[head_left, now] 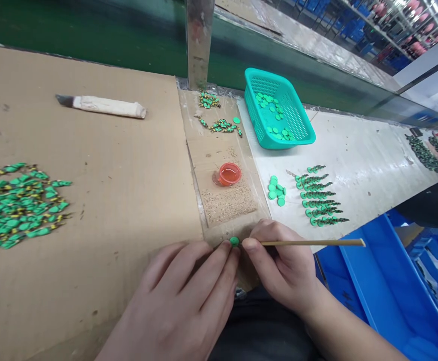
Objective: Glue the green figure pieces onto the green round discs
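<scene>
Head: disc [234,241] seemingly pinched by left hand [189,291], stick [312,243] by right hand [284,260]; rows [318,194] right of cup [221,175] judged done, leftward pile [19,210] pending.

"What do the hands look like?"
"Both are bare. The left hand [179,308] has a wide, smooth back, and its fingers [212,268] look long and thin."
"And the right hand [290,258]?"
"It has a round thumb [259,256], and the nail [251,243] on it looks short."
"Are there sleeves?"
"The right arm [349,323] is bare all the way to where the picture cuts it off. The left one is cut off around the wrist, so I can't tell there."
"What clothes can you see?"
"Just some black cloth [266,328] on the lap. It looks plain, but it's too dark to see much more."
</scene>
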Motion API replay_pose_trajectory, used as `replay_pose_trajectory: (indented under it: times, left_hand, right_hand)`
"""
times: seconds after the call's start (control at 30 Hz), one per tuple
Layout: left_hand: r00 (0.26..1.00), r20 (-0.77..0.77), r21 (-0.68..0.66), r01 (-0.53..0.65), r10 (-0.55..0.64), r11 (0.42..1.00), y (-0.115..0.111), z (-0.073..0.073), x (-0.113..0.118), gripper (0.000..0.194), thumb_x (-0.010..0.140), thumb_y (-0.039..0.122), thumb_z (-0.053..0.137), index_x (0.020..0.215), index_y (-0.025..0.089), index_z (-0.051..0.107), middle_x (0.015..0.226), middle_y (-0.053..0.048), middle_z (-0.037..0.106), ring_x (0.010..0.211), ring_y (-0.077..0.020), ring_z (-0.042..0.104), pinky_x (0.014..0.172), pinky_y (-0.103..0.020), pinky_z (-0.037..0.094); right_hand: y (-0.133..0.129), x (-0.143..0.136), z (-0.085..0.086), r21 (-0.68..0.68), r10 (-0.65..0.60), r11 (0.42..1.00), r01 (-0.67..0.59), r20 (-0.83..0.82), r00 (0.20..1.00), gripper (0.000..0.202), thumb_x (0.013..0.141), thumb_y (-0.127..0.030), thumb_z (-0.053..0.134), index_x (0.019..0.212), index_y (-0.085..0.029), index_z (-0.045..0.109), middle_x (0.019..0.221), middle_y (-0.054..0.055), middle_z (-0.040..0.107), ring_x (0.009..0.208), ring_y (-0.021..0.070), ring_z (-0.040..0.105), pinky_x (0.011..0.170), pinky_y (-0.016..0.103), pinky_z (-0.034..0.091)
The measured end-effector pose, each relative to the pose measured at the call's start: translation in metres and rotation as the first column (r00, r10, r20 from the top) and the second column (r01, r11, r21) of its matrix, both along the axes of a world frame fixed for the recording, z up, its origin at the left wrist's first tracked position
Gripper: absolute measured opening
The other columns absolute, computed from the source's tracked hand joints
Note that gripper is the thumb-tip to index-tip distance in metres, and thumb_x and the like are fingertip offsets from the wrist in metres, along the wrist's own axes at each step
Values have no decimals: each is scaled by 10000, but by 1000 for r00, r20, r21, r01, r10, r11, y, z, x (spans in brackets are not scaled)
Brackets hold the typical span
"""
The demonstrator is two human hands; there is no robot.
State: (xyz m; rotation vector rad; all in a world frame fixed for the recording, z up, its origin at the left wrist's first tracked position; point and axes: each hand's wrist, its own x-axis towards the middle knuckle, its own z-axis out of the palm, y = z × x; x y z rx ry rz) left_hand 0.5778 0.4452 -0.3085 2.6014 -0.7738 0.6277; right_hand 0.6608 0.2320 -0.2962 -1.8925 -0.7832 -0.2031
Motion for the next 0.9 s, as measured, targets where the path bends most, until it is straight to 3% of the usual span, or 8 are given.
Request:
replay_pose_trajectory:
  times: [0.17, 0.67, 0.9]
  left_hand:
    - [1000, -22, -7, 3, -3, 1000, -1, 0, 1, 309, 1152, 205, 576, 1373, 152, 786, 1467, -67, 794, 1303, -327, 649, 1175, -558, 436]
    - [1000, -25, -7, 15, -15, 1000, 0, 3, 1, 312, 1144, 195, 558, 1340, 154, 797, 1413, -90, 796, 1280, -331, 643, 1154, -555, 433]
    - [999, -27, -6, 19, -20, 1000, 1, 3, 0, 304, 1129, 186, 564, 1298, 169, 816, 1376, -98, 797, 1259, -334, 642, 1153, -556, 427]
  right_hand:
    - [-2, -1, -2, 63, -19, 998, 22, -39, 999, 213, 1104, -113, 700, 983, -257, 601, 798, -55, 614, 685, 127, 610, 666, 287, 552]
    - [-1, 2, 1, -29, 35, 999, -34, 64, 997, 208, 1109, -126, 686, 989, -262, 587, 813, -33, 629, 695, 143, 613, 648, 294, 551]
    - [-1, 1, 3, -53, 25, 998, -21, 79, 997, 117, 1121, -152, 696, 1079, -256, 664, 870, 1, 741, 734, 165, 706, 679, 308, 615]
